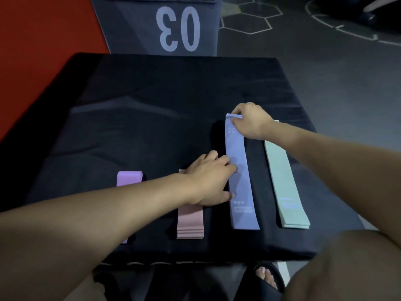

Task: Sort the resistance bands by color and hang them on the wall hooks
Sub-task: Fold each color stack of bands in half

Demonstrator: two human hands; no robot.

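Several flat resistance bands lie side by side on a black padded mat (152, 105). A blue band (240, 181) runs lengthwise at centre right. My right hand (249, 122) pinches its far end. My left hand (210, 179) rests on its left edge near the middle, fingers lying flat. A mint green band (284, 183) lies to the right, its far end hidden under my right wrist. A pink band (191, 222) sits partly under my left hand. A lilac band (129, 178) at the left is mostly covered by my left forearm.
Beyond the mat, the grey floor carries a large white "03" marking (178, 28) and a red area (43, 51) at the left. White hexagon lines (249, 18) mark the floor at the back right. My knee (347, 268) and sandalled foot (268, 276) are at the mat's near edge.
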